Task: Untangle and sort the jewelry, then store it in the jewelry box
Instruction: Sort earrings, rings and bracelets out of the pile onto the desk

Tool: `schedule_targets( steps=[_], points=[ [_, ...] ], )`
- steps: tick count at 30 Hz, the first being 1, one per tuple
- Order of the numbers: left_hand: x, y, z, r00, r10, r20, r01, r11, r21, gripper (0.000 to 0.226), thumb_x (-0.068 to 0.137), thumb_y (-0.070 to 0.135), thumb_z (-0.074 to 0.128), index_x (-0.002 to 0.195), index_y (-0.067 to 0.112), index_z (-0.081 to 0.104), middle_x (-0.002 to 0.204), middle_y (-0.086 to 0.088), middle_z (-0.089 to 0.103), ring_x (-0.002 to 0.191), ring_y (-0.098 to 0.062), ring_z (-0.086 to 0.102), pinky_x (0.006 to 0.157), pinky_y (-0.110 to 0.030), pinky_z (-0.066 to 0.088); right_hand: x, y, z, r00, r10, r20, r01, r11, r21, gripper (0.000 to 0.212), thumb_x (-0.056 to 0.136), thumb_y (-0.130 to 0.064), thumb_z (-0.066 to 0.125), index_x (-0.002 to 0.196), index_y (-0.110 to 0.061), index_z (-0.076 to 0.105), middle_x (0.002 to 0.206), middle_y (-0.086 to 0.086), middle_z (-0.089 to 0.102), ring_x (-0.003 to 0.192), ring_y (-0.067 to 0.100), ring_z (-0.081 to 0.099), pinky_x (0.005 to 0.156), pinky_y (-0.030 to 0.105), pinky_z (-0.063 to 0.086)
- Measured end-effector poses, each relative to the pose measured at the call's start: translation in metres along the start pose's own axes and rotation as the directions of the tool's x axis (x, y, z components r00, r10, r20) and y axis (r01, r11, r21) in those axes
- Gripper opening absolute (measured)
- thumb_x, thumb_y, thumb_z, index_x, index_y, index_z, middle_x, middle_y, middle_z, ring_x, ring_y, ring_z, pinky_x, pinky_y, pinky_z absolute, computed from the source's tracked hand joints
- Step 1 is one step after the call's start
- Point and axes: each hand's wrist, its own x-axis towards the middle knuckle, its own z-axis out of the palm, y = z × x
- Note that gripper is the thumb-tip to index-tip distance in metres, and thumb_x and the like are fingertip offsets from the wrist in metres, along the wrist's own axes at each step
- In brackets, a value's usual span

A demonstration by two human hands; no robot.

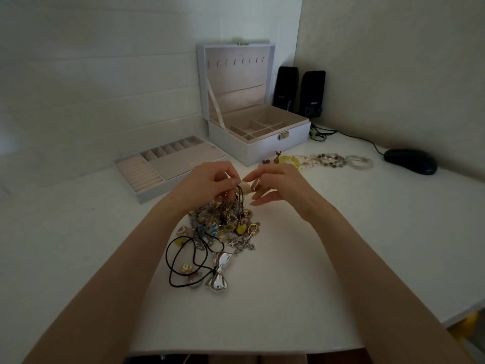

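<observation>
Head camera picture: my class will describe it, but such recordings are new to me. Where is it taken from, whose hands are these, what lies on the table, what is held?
No machine here: a person wears a camera on the head, looking down at their own bare hands. On the white table lies a tangled jewelry pile, a silver bow pendant at its near edge. Behind it stand the open jewelry box, a separate tray to its left and beaded necklaces to its right. Speakers and a mouse sit further back. The left hand pinches dark cords rising from the pile; the right hand reaches toward them, its grip unclear.
</observation>
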Motion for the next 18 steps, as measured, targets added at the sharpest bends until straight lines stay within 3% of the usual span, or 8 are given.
schedule_targets(
  steps=[2, 5, 9, 11, 15, 18],
  points=[
    [0.0, 0.001, 0.002, 1.0, 0.016, 0.009, -0.016, 1.0, -0.001, 0.009, 0.092, 0.013, 0.057, 0.086, 0.011, 0.064, 0.064, 0.003, 0.067, 0.062, -0.009, 0.061, 0.059, -0.017, 0.048, 0.0, 0.002, 0.003, 0.999, -0.041, -0.003, 0.04, 0.992, -0.123, 0.007, 0.085, -0.003, 0.064, 0.088, -0.001, 0.07, 0.077, 0.012, 0.066, 0.065, 0.016, 0.065, 0.064, 0.029, 0.059],
    [0.001, 0.0, 0.004, 1.0, 0.009, -0.001, -0.009, 1.0, -0.026, 0.008, 0.091, 0.012, 0.059, 0.09, 0.009, 0.065, 0.064, 0.002, 0.066, 0.059, -0.004, 0.06, 0.059, -0.015, 0.048, 0.0, 0.006, 0.006, 0.992, -0.116, -0.05, 0.097, 0.955, -0.28, 0.007, 0.082, -0.01, 0.072, 0.079, -0.004, 0.069, 0.067, 0.006, 0.063, 0.053, 0.008, 0.06, 0.056, 0.021, 0.053],
    [-0.001, 0.005, 0.001, 1.0, -0.001, 0.018, 0.005, 0.979, -0.202, 0.014, 0.09, 0.014, 0.061, 0.104, 0.01, 0.061, 0.062, 0.0, 0.067, 0.059, -0.007, 0.061, 0.058, -0.016, 0.048, 0.005, 0.011, 0.005, 0.947, -0.287, -0.146, 0.182, 0.85, -0.494, 0.015, 0.08, -0.017, 0.075, 0.07, -0.012, 0.065, 0.07, 0.003, 0.059, 0.06, 0.012, 0.053, 0.057, 0.026, 0.05],
    [-0.003, 0.008, 0.001, 0.999, -0.026, 0.045, 0.034, 0.984, -0.177, 0.014, 0.09, 0.021, 0.062, 0.102, 0.013, 0.062, 0.064, -0.001, 0.07, 0.06, -0.008, 0.064, 0.058, -0.015, 0.047, 0.008, 0.013, -0.003, 0.917, -0.31, -0.251, 0.146, 0.847, -0.51, 0.014, 0.081, -0.017, 0.073, 0.071, -0.011, 0.065, 0.067, -0.001, 0.057, 0.058, 0.011, 0.05, 0.059, 0.028, 0.049],
    [0.009, 0.012, 0.013, 0.989, -0.061, -0.135, 0.073, 0.994, 0.082, 0.023, 0.093, 0.036, 0.056, 0.092, 0.014, 0.065, 0.073, 0.005, 0.072, 0.066, -0.008, 0.067, 0.06, -0.016, 0.047, 0.01, 0.014, -0.024, 0.888, -0.264, -0.377, 0.082, 0.897, -0.435, 0.015, 0.083, -0.011, 0.067, 0.069, -0.014, 0.063, 0.065, 0.003, 0.06, 0.058, 0.016, 0.055, 0.058, 0.027, 0.051],
    [0.027, 0.025, 0.028, 0.984, -0.179, -0.014, 0.175, 0.974, -0.141, 0.039, 0.096, 0.043, 0.047, 0.094, 0.009, 0.066, 0.081, -0.004, 0.073, 0.068, -0.012, 0.068, 0.057, -0.018, 0.051, 0.01, 0.016, -0.023, 0.878, -0.327, -0.35, 0.13, 0.866, -0.482, 0.016, 0.083, -0.01, 0.068, 0.068, -0.014, 0.062, 0.065, 0.001, 0.06, 0.055, 0.012, 0.052, 0.06, 0.029, 0.051]
  ],
)
